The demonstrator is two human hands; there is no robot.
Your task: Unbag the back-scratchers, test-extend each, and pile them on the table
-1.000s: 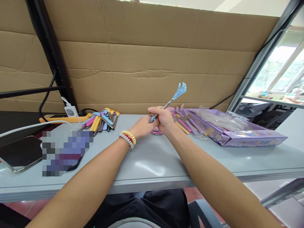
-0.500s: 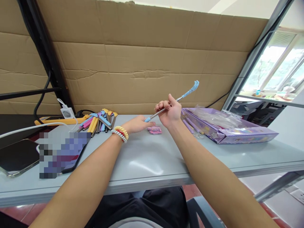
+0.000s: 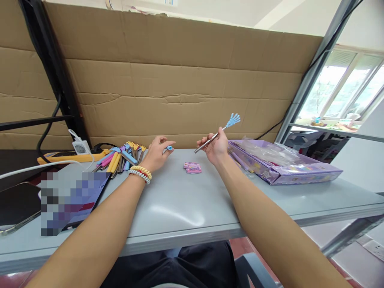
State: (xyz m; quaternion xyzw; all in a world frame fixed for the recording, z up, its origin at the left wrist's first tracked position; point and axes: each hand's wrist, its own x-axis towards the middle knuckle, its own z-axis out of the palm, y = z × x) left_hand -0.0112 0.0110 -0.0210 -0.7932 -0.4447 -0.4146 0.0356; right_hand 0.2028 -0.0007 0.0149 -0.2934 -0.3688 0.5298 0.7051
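My right hand (image 3: 218, 149) is closed around the silver rod of a back scratcher (image 3: 211, 141), tilted with its light blue hand-shaped head up to the right. The rod's lower end is bare metal. My left hand (image 3: 156, 154) pinches a short blue handle sleeve (image 3: 169, 148), apart from the rod; its open end faces right. On the desk between and below my hands lies a small stack of pink printed cards (image 3: 192, 167). Just left of my left hand is a pile of back scratchers (image 3: 120, 158) with blue, yellow, pink and purple parts.
On the right stands an open purple box (image 3: 300, 176) holding clear plastic bags, with wrapped scratchers beside it. At left are phones (image 3: 18, 204), one partly pixelated, a white charger (image 3: 80, 147) with its cable, and a yellow power strip (image 3: 57, 159). A cardboard sheet (image 3: 180, 84) walls the back.
The blue sleeve has come off the back scratcher's rod. My left hand has moved left with it, while my right hand keeps the scratcher, its head now turned palm-on.
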